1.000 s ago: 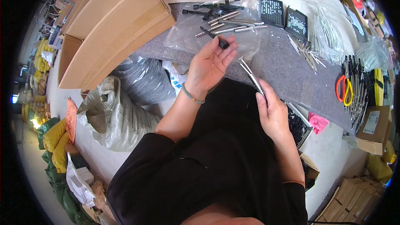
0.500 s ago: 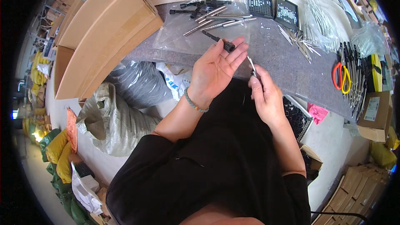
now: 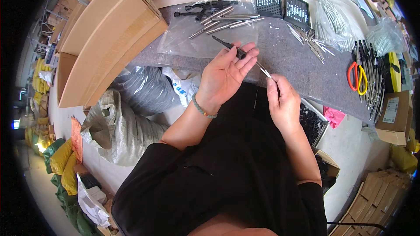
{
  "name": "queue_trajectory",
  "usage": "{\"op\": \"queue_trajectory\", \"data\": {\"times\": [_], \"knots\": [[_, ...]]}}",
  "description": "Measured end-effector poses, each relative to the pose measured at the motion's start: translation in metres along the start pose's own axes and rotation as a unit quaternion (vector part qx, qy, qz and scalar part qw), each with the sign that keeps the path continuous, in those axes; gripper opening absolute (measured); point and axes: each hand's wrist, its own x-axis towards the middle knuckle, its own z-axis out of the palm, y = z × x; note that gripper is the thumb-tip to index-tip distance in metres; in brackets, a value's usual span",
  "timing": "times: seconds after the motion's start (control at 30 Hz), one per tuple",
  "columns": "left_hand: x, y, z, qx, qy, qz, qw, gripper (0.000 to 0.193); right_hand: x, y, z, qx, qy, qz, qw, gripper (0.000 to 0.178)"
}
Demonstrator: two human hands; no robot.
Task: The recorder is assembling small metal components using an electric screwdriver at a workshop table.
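My left hand (image 3: 225, 72), palm up and a beaded bracelet at its wrist, holds a black rod-like part with a thicker cylindrical end (image 3: 240, 53) between thumb and fingers. Its narrow shaft points up and left. In my right hand (image 3: 283, 98), a thin silvery metal rod (image 3: 265, 71) is pinched between thumb and forefinger. The rod slants toward the thick end of the black part; whether the two touch I cannot make out. Beyond my left hand, several silvery metal tubes (image 3: 223, 21) and several similar black parts (image 3: 208, 8) lie on a clear plastic sheet (image 3: 175, 39).
Two black hole trays (image 3: 268, 3) stand at the back of the grey-covered table (image 3: 280, 52). Thin metal rods (image 3: 306, 41) lie loose to the right, near red-and-yellow-handled scissors (image 3: 362, 81). A large cardboard box (image 3: 113, 39) takes up the left; a woven sack (image 3: 113, 126) is below it.
The rod in my right hand now shows more of its length, its thin tip nearer the black part. My right hand has shifted slightly down; the left has barely moved.
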Motion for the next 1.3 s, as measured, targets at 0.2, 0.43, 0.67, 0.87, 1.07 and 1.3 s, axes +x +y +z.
{"op": "queue_trajectory", "data": {"times": [0.2,0.43,0.67,0.87,1.07,1.3], "knots": [[0.001,-0.005,0.003,0.018,-0.017,0.012,1.000,0.019,0.002,0.000,0.005,-0.084,0.012,-0.053,0.995,0.009],[-0.001,-0.018,0.005,0.112,-0.045,0.043,0.992,0.019,0.006,-0.008,-0.001,-0.015,-0.006,0.016,1.000,0.008],[0.003,-0.021,-0.009,0.148,-0.030,0.068,0.986,0.020,0.005,-0.009,-0.002,0.015,-0.018,0.027,0.999,0.007],[0.002,-0.021,-0.006,0.130,-0.020,0.056,0.990,0.021,0.006,-0.004,-0.003,0.024,-0.041,0.038,0.998,0.007],[0.005,-0.021,-0.013,0.120,-0.044,0.076,0.989,0.024,0.006,-0.005,-0.008,0.098,-0.078,0.068,0.990,0.008],[0.003,-0.020,-0.008,0.120,-0.022,0.039,0.992,0.027,0.007,0.005,-0.012,0.142,-0.142,0.183,0.962,0.013]]}}
